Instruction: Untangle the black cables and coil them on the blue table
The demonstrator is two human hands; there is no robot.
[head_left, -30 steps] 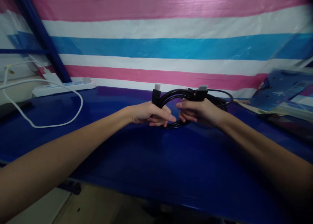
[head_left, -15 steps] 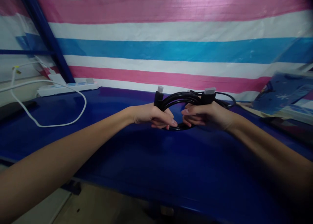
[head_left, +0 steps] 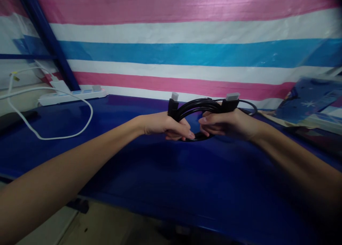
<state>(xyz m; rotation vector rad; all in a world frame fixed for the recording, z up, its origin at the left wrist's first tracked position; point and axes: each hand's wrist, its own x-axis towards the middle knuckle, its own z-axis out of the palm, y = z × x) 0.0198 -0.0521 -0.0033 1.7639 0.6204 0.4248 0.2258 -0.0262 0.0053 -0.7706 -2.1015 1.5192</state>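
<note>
A coiled black cable [head_left: 199, 105] is held just above the blue table [head_left: 149, 173], near its middle. My left hand [head_left: 167, 125] is closed around the coil's left side, where one plug with a silver tip [head_left: 174, 102] sticks up. My right hand [head_left: 229, 124] is closed around the coil's right side, beside the other plug [head_left: 231, 99]. A loose stretch of the cable trails off to the right behind my right hand.
A white power strip [head_left: 72, 94] lies at the back left with a white cord [head_left: 53, 131] looping over the table. A blue printed box or booklet [head_left: 310, 102] rests at the right. A striped tarp [head_left: 187, 42] hangs behind; a blue post [head_left: 45, 38] leans at left.
Both hands lifted the coil slightly and shifted it a little to the right; the right plug now stands higher. Grips are unchanged.
</note>
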